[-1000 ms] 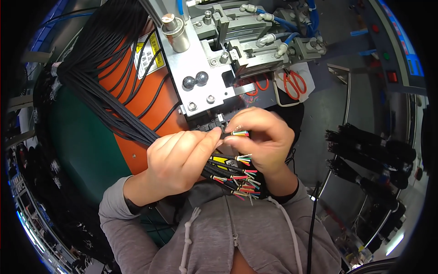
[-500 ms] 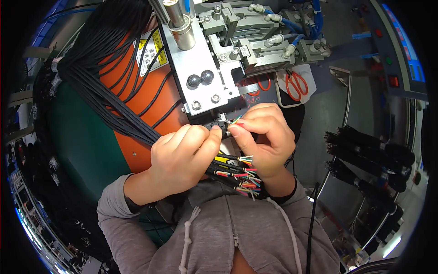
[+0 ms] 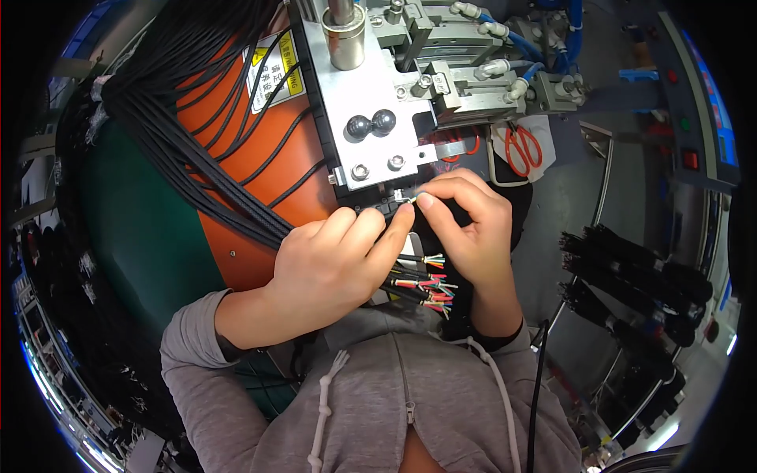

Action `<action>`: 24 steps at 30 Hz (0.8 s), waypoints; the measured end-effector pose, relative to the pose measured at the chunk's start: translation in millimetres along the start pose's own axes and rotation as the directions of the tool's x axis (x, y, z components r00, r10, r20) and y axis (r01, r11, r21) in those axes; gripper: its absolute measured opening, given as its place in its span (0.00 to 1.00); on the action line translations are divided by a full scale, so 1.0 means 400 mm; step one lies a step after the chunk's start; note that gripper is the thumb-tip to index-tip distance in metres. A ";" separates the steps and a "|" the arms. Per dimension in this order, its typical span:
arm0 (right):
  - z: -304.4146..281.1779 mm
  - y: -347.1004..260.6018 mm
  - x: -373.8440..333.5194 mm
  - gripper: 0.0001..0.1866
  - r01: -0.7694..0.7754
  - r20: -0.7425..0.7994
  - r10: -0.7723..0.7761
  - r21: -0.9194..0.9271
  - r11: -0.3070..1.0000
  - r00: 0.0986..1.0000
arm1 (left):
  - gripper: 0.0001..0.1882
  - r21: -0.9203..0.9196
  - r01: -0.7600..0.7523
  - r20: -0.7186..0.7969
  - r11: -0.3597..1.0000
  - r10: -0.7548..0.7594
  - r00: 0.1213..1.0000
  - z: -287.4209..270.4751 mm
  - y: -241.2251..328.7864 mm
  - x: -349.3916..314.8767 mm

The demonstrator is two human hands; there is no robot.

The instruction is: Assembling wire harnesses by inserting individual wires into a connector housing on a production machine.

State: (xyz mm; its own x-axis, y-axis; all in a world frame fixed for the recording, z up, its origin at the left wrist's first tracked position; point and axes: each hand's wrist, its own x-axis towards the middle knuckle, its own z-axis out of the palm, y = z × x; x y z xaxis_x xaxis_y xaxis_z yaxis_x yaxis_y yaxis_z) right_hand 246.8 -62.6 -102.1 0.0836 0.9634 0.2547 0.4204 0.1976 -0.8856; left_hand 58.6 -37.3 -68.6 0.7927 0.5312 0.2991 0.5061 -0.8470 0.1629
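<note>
Beneath the front edge of a silver press-like fixture (image 3: 386, 162), my two hands meet at a small white part (image 3: 400, 195). My right hand (image 3: 477, 225) pinches a thin light-coloured wire (image 3: 413, 200) between thumb and index finger. My left hand (image 3: 335, 252) has its index finger stretched to the same spot, its tip by the wire. The other left fingers are curled, and whatever they hold is hidden beneath them. Below my left hand, several black sleeved cables (image 3: 406, 277) stick out with stripped red, green, white and yellow wire ends (image 3: 435, 298).
A thick bundle of black cables (image 3: 213, 189) lies over an orange panel (image 3: 272, 185) on the left. Pneumatic cylinders (image 3: 481, 75) with blue hoses fill the back. Red-handled scissors (image 3: 520, 150) lie beyond my right hand. More black cable bundles (image 3: 631, 276) rest on a rack at right.
The view has shifted slightly. My left index finger has stretched forward to the white part. The coloured wires at my right fingertips now show less, with just a thin light strand visible.
</note>
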 end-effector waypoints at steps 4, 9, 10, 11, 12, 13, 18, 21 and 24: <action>0.026 0.006 0.009 0.04 0.062 0.030 -0.057 -0.166 0.984 0.998 | 0.21 0.094 0.032 0.048 0.995 -0.037 0.998 0.009 0.001 -0.002; 0.020 0.006 -0.002 0.04 0.075 0.093 -0.058 -0.182 0.981 0.994 | 0.20 0.137 0.074 0.049 0.988 -0.081 0.995 0.005 0.010 0.001; 0.028 0.013 -0.001 0.04 0.087 0.052 -0.080 -0.157 0.984 0.995 | 0.20 0.143 0.074 0.031 0.987 -0.079 0.996 0.008 0.011 0.001; 0.037 0.022 -0.001 0.04 0.100 0.010 -0.099 -0.133 0.986 0.995 | 0.20 0.148 0.073 0.013 0.986 -0.076 0.997 0.010 0.011 0.003; 0.042 0.029 -0.001 0.04 0.113 -0.033 -0.117 -0.110 0.988 0.993 | 0.20 0.151 0.072 0.017 0.986 -0.076 0.997 0.011 0.010 0.005; 0.045 0.030 -0.003 0.04 0.108 -0.037 -0.113 -0.108 0.988 0.993 | 0.20 0.128 0.070 0.014 0.989 -0.072 0.997 0.011 0.006 0.007; 0.052 0.047 -0.020 0.04 -0.341 0.044 0.342 0.266 0.901 0.939 | 0.18 0.073 0.047 -0.092 0.996 -0.040 0.995 0.031 -0.019 0.003; 0.055 0.052 -0.017 0.05 -0.474 0.148 0.456 0.403 0.783 0.878 | 0.18 0.041 0.054 -0.124 0.998 -0.048 0.991 0.031 -0.026 0.000; 0.074 0.019 -0.014 0.04 -0.171 -0.067 0.189 0.217 0.961 0.980 | 0.17 -0.024 0.080 -0.071 0.997 -0.081 0.994 0.017 -0.017 -0.006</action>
State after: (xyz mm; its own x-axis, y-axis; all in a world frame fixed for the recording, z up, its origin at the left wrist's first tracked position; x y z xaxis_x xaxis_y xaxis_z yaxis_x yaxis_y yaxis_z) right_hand 222.8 -61.2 -121.7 0.2223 0.9690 0.1080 0.1933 0.0648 -0.9790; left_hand 55.6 -32.6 -76.6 0.7228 0.5952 0.3511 0.5592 -0.8023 0.2087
